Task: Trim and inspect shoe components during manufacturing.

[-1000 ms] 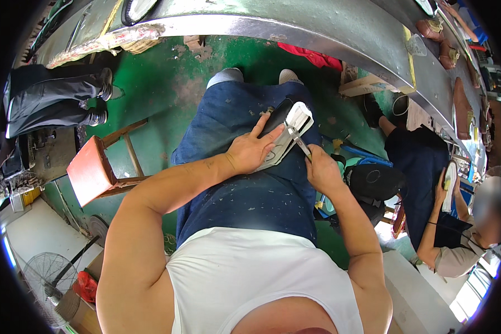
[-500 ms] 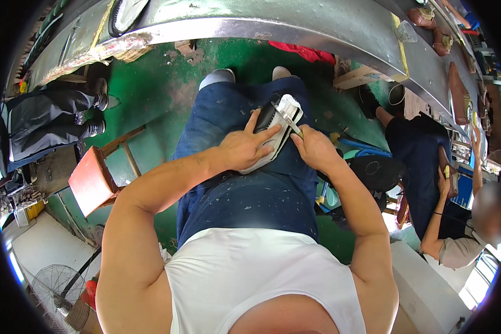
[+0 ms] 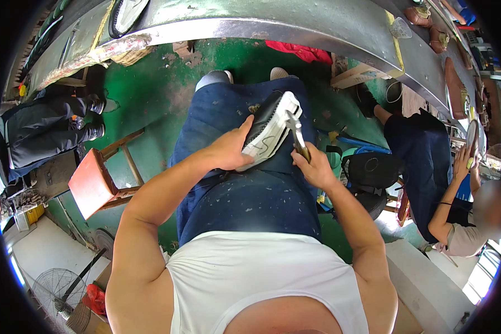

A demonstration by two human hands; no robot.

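Observation:
A shoe [image 3: 267,133] with a black upper and a pale underside lies aslant on my lap, its toe away from me. A dark curved line is drawn on that underside. My left hand [image 3: 231,149] grips the shoe along its left side and near end, the fingers partly hidden. In my right hand [image 3: 315,167] is a hammer [image 3: 296,131], held by its yellowish-brown handle. The metal head is over the right edge of the shoe; I cannot tell whether it touches. A dark blue apron [image 3: 245,206] covers my lap.
A long metal-topped bench [image 3: 228,28] curves across the far side. To the left stand a red-seated stool [image 3: 92,183] and a fan [image 3: 58,295]. A black bag-like thing [image 3: 373,170] sits at my right. Beyond it a co-worker [image 3: 456,222] handles a shoe. Red cloth [image 3: 300,51] lies under the bench.
My left hand has drawn back from across the underside to the shoe's left side. The shoe has turned, exposing the drawn line. The hammer has swung upright and its head has moved right.

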